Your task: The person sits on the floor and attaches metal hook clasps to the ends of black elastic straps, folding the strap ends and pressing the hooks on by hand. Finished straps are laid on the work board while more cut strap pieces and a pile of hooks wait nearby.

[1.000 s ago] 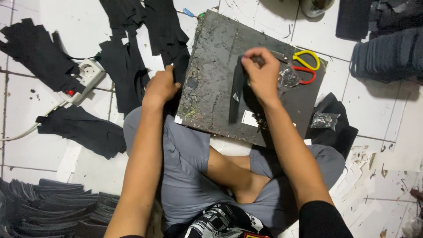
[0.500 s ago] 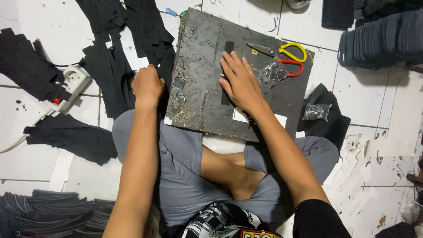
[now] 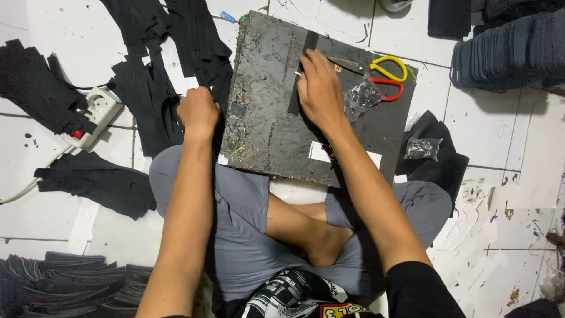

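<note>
I sit cross-legged in my grey shorts (image 3: 247, 235) on the white tiled floor (image 3: 524, 194), with the dark work board (image 3: 265, 135) propped across my knees. My left hand (image 3: 199, 112) is closed into a loose fist at the board's left edge, gripping it so it cannot slide; whether anything sits inside the fist I cannot tell. My right hand (image 3: 321, 91) lies flat, fingers together and stretched out, pressing down on the narrow black strip (image 3: 303, 65) that runs up the board's middle toward its far edge. To do this well, I judge the palm should keep even pressure along the whole strip, so it lies straight and bonds without a lifted end, while the left hand holds the board steady. Just beyond my right hand rest the yellow and red scissors (image 3: 388, 76) and a small crumpled clear bag (image 3: 362, 94). Farther left lie black fabric cut pieces (image 3: 176, 47) and a white power strip (image 3: 94, 115).
</note>
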